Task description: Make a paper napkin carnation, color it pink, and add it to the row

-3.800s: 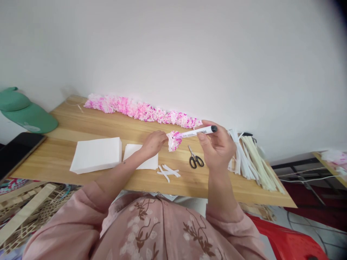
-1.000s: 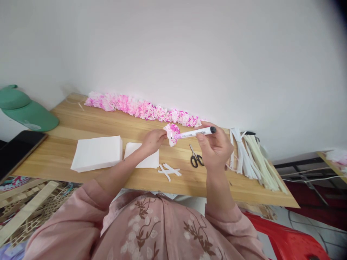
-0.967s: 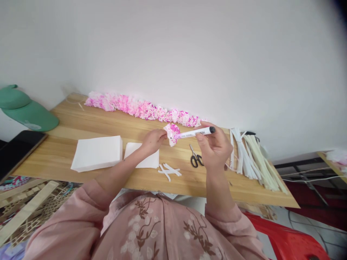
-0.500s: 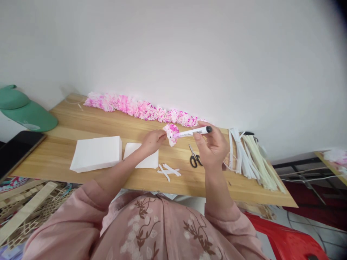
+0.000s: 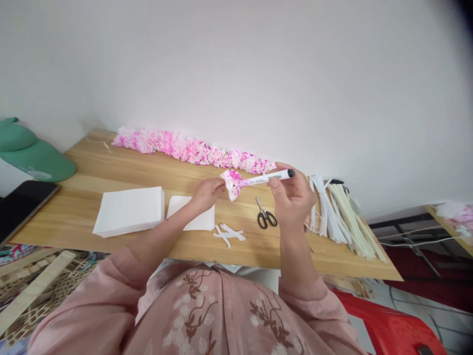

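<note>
Pinched in my left hand point(image 5: 207, 193) is a small ruffled paper flower point(image 5: 232, 184), white with pink blotches. My right hand point(image 5: 293, 197) grips a white marker pen point(image 5: 264, 178), its black end pointing right and its tip at the flower's right side; whether the tip touches the paper I cannot tell. Below my left forearm lies a thin stack of white paper sheets point(image 5: 197, 217). Black-handled scissors point(image 5: 265, 217) rest on the table left of my right wrist. Several short white strips point(image 5: 229, 233) lie in front of me.
Along the wall runs a row of pink-and-white paper flowers point(image 5: 185, 148). A thick white paper stack point(image 5: 129, 211), a dark phone point(image 5: 27, 204) and a green bottle-like object point(image 5: 37, 153) are on the left. Bundles of white and cream strips point(image 5: 343, 217) lie right on the wooden table point(image 5: 177, 177).
My right hand and the marker have shifted slightly right, drawing back a little from the flower. The scissors show more fully now. My left hand still holds the flower in nearly the same place.
</note>
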`<state>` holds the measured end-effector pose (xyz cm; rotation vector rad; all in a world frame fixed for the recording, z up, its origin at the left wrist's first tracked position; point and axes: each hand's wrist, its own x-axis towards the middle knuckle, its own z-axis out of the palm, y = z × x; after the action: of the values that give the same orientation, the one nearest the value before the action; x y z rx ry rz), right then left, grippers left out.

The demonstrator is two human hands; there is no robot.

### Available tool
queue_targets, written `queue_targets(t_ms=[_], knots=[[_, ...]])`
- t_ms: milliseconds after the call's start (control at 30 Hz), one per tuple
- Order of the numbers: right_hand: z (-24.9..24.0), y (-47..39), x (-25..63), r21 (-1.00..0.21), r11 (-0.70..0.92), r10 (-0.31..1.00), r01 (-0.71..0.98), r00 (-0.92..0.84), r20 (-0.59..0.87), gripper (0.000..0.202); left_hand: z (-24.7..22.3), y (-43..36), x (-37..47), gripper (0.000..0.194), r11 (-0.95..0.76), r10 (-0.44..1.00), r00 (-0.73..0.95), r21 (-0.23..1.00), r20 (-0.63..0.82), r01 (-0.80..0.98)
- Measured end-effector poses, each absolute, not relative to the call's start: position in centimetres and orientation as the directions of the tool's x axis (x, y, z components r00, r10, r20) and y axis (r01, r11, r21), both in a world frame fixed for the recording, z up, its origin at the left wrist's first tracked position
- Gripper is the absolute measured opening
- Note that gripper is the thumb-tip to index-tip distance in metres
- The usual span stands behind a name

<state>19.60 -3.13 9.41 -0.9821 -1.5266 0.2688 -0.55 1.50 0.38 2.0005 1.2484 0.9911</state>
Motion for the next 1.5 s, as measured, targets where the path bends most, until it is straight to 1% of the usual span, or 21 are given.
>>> queue_targets(t_ms=[167,333,600,767,833,1100,1267,1500], knots=[[9.4,-2.8,19.5,-0.677,0.615,0.713,0.404,0.083,0.697,0.029,0.4,1.5,-0.6,0.025,-0.386,0.919,0.284,0.774,0.274,0.501],[9.1,-2.6,19.3,-0.665,0.609,0.711,0.432,0.075,0.7,0.028,0.5,1.4,-0.6,0.025,-0.388,0.918,0.289,0.775,0.273,0.499],[10.0,-3.3,19.5,-0.638,0.635,0.666,0.436,0.108,0.738,0.029,0.4,1.6,-0.6,0.023,-0.386,0.919,0.284,0.772,0.273,0.506],[9.9,-3.3,19.2,-0.649,0.646,0.676,0.401,0.095,0.731,0.029,0.8,1.4,-0.5,0.025,-0.382,0.922,0.272,0.757,0.275,0.53],[9.8,-3.3,19.1,-0.646,0.642,0.68,0.412,0.081,0.728,0.029,1.1,1.3,-0.5,0.025,-0.377,0.925,0.267,0.752,0.271,0.54],[9.9,-3.3,18.9,-0.585,0.641,0.66,0.497,0.031,0.75,0.029,1.6,1.0,-0.6,0.026,-0.354,0.932,0.273,0.77,0.24,0.531],[9.9,-3.0,18.7,-0.554,0.662,0.632,0.505,0.023,0.775,0.031,1.7,0.9,-0.6,0.026,-0.344,0.934,0.274,0.783,0.229,0.519],[9.8,-2.7,18.9,-0.529,0.677,0.616,0.512,0.001,0.788,0.029,1.9,0.9,-0.6,0.026,-0.321,0.941,0.271,0.794,0.205,0.516]])
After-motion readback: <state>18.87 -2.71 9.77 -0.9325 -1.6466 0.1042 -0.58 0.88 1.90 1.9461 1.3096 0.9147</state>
